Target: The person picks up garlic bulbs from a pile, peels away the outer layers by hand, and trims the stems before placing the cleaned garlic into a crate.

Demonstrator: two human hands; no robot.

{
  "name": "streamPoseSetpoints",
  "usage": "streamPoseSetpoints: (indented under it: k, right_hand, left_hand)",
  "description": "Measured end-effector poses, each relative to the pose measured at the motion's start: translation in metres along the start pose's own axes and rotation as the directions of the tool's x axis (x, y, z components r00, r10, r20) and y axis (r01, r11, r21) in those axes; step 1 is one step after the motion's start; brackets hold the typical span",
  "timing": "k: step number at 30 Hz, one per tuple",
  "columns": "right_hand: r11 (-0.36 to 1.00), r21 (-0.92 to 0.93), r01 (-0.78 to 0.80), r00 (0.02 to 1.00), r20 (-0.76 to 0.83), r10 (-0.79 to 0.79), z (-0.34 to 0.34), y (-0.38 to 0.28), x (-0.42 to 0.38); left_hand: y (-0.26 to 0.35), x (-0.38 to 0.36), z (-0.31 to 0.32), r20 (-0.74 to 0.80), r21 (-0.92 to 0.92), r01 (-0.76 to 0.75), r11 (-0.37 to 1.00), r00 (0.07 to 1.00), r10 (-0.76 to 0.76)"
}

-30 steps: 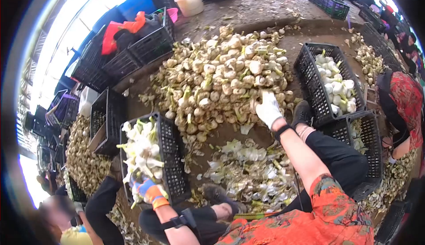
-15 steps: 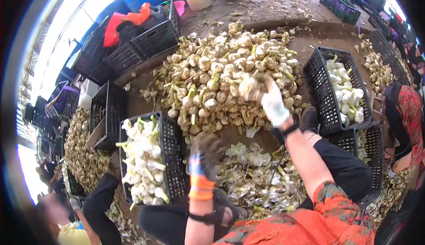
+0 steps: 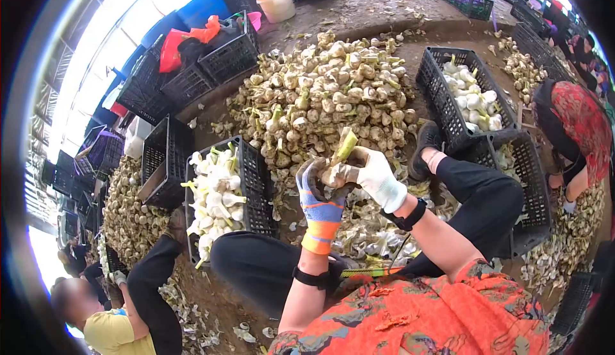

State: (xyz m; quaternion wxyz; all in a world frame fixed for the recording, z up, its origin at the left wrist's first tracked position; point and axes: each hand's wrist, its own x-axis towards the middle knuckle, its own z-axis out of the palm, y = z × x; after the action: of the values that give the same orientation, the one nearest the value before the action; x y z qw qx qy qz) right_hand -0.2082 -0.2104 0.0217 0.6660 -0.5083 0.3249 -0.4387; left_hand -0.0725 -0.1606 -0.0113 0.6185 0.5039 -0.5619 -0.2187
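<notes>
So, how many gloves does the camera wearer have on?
2: a blue-orange glove on the left hand, a white glove on the right hand; both hands hold one bulb.

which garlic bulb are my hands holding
The bulb with the thick yellowish-green stem sticking up, between your left hand and right hand; the others around lie in the pile or in black crates.

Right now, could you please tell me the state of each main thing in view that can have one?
Garlic bulb: held in both hands, stem upward
Left hand: gloved, closed on the bulb
Right hand: gloved, closed on the bulb
Garlic pile: heaped on the ground
Left crate: loaded with whitish garlic
Right crate: holding whitish garlic
Peelings: scattered on the ground
White bucket: upright, topped with yellow
</notes>
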Motion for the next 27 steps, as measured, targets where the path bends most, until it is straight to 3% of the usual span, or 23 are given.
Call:
streamPoseSetpoints:
  k: [3,6,8,10,11,15,18,19,24,26,27]
  right_hand:
    - [0.936,0.343,-0.084,0.996,0.019,0.082,0.008,-0.009,-0.014]
    - [0.963,0.269,0.011,1.000,-0.007,-0.010,0.016,-0.012,-0.021]
    - [0.978,0.209,-0.029,1.000,0.007,0.028,0.017,-0.018,-0.025]
    - [0.980,0.189,-0.054,0.998,0.028,0.049,0.011,-0.016,-0.030]
    - [0.960,0.267,-0.088,0.996,0.033,0.082,0.010,-0.016,-0.032]
    - [0.960,0.263,-0.092,0.995,0.053,0.081,0.007,-0.012,-0.031]
    - [0.965,0.263,-0.007,1.000,-0.015,0.011,0.010,-0.004,-0.028]
    - [0.955,0.290,-0.056,0.998,-0.009,0.061,0.011,-0.011,-0.031]
    - [0.918,0.376,-0.123,0.992,0.034,0.119,-0.001,-0.006,-0.032]
    - [0.918,0.384,-0.098,0.995,0.026,0.095,-0.010,0.003,-0.031]
    - [0.948,0.309,-0.072,0.997,0.035,0.064,-0.015,0.006,-0.030]
  left_hand:
    - [0.015,-0.001,-0.007,0.037,0.040,-0.117,0.992,0.993,0.116]
    - [0.024,-0.006,-0.008,0.040,0.064,-0.151,0.987,0.988,0.148]
    - [0.013,-0.008,-0.009,0.042,0.019,-0.108,0.994,0.993,0.107]
    - [0.022,-0.006,-0.012,0.044,0.082,-0.163,0.983,0.986,0.160]
    - [0.023,-0.007,-0.013,0.051,0.067,-0.163,0.984,0.986,0.160]
    - [0.031,-0.007,-0.012,0.121,0.113,-0.192,0.975,0.977,0.178]
    - [0.020,-0.009,-0.008,0.099,-0.067,-0.080,0.995,0.991,0.087]
    - [0.022,-0.007,-0.012,0.138,0.057,-0.122,0.991,0.984,0.113]
    - [0.014,-0.002,-0.012,0.188,-0.059,-0.084,0.995,0.978,0.094]
    - [0.000,-0.005,-0.013,0.293,-0.317,0.239,0.918,0.945,-0.145]
    - [-0.002,-0.004,-0.012,0.319,-0.395,0.308,0.866,0.930,-0.185]
